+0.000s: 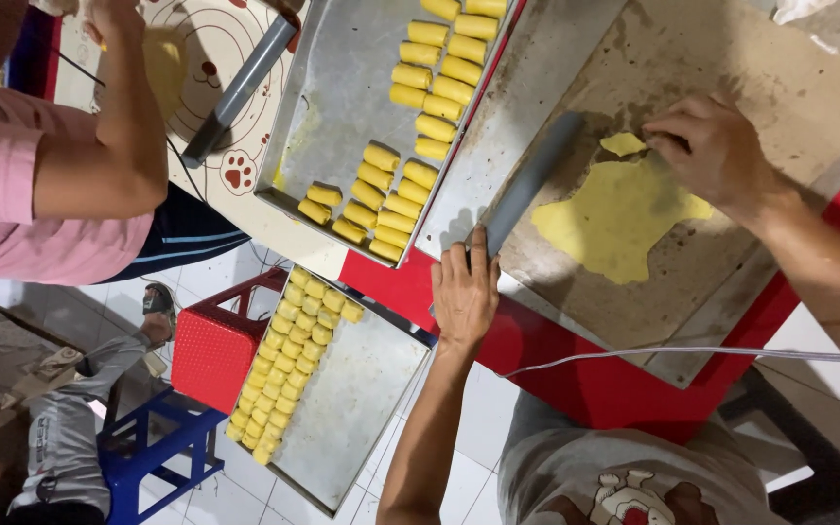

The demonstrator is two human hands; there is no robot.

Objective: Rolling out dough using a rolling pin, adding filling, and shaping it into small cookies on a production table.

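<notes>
Flat yellow dough (614, 219), grey roller (529, 185) beside

Dough sheet (617, 219) right of roller (533, 181)

The flattened yellow dough sheet (616, 219) looks soft and matt on a dull, stained, scuffed metal board (731, 282), and the grey rolling pipe (529, 185) beside it looks like smooth matt plastic. The two baking trays (328, 87) (352, 399) are brushed metal with a faint sheen, holding smooth, slightly glossy yellow dough rolls (435, 78). The red tabletop (576, 374) is glossy, and the red stool (211, 355) is textured plastic.
</notes>
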